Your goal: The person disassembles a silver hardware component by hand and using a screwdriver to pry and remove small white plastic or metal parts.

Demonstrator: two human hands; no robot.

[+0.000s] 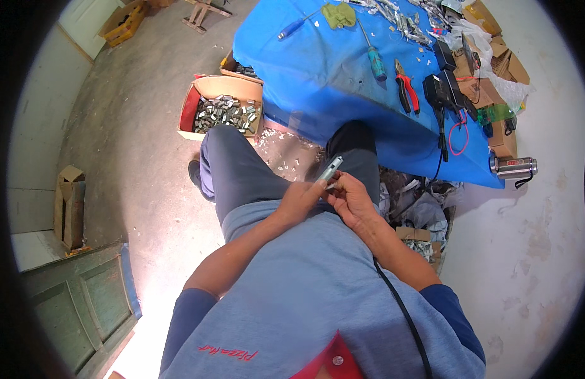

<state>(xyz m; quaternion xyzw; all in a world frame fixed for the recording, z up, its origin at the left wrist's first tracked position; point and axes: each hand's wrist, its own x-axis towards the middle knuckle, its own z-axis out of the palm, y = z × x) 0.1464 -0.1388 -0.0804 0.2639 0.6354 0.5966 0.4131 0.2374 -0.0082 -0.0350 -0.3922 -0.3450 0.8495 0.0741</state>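
Note:
Above my lap, a slim silvery metal part (pixel 331 168) with a dark slot near its tip points up and to the right. My left hand (pixel 301 199) is closed around its lower end. Close against it, my right hand (pixel 351 198) has its thumb and fingers pinched together at the part's lower end. Whether a smaller piece sits between those fingertips is too small to tell. Beyond my knees, on a blue cloth-covered table (pixel 292 69), lie red-handled pliers (pixel 406 88) and a teal-handled screwdriver (pixel 376 63).
A cardboard box (pixel 226 88) of small metal pieces (pixel 226 115) stands by my left knee. The table also carries a blue-handled screwdriver (pixel 291 29), a green rag (pixel 338 16), black adapters (pixel 438 91) and metal parts (pixel 406 25). A steel flask (pixel 517 168) lies at the right edge.

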